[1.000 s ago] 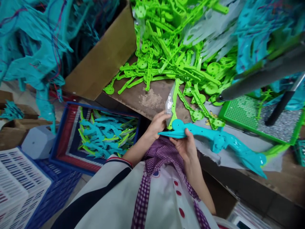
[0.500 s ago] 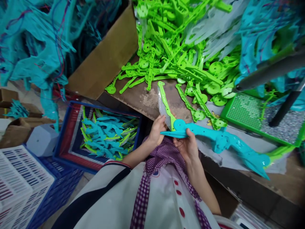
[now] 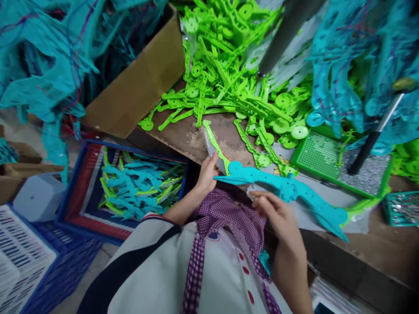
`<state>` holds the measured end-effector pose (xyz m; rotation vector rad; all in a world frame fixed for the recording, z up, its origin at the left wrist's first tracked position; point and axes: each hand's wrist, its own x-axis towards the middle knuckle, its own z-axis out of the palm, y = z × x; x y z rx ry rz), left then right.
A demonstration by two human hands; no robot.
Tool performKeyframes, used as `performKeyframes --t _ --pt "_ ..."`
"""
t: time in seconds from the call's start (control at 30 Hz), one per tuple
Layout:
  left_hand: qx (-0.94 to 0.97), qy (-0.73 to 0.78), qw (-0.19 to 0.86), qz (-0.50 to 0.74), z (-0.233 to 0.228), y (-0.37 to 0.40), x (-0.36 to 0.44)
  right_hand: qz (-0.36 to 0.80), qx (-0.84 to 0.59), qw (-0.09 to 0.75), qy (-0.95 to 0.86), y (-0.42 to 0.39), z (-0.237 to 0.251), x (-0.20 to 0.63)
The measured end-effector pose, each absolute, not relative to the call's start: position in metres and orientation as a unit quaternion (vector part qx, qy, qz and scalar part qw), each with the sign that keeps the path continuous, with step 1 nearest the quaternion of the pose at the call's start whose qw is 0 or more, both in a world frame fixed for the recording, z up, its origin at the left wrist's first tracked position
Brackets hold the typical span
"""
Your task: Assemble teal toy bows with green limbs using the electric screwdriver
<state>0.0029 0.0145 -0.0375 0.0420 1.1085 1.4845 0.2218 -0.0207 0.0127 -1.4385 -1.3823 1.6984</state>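
My left hand [image 3: 205,174] grips the near end of a long turquoise plastic toy piece [image 3: 288,192] together with a thin lime-green arm [image 3: 214,144] that has a clear plastic blade on it. The turquoise piece stretches to the right over the bench edge. My right hand [image 3: 278,216] hovers just below the turquoise piece with its fingers spread and nothing in it. A heap of lime-green plastic parts [image 3: 235,74] covers the brown bench top [image 3: 196,133] beyond my hands.
A blue crate [image 3: 81,192] of finished turquoise-and-green pieces stands on the floor at left, beside a white slatted crate [image 3: 22,248]. A cardboard box [image 3: 137,83] leans at upper left. A green tray [image 3: 327,161] of small screws sits at right under dark metal poles [image 3: 373,135].
My right hand has let go of the turquoise piece and dropped lower with fingers spread. The green arm has swung leftward. The view has shifted a little.
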Motion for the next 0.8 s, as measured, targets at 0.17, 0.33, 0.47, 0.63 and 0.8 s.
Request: performKeyframes --t 0.17,0.33,0.47,0.63,0.8 --pt "0.026 0.493 0.608 0.621 -0.046 0.024 -0.003 0.421 -0.528 0.525 -0.517 0.028 0.070 0.205" --pt "0.065 0.497 0.587 0.636 -0.047 0.023 -0.004 0.282 -0.473 0.671 -0.497 0.061 0.079 0.186" --pt "0.087 0.489 0.588 0.639 -0.048 0.019 -0.015 0.223 -0.636 0.597 -0.435 0.047 0.033 0.251" --pt "0.102 0.501 0.578 0.636 -0.045 0.025 -0.027 0.025 -0.722 0.593 -0.356 0.015 -0.004 0.356" --pt "0.100 0.520 0.565 0.633 -0.041 0.035 -0.039 0.052 -0.802 0.488 -0.341 -0.009 -0.035 0.402"
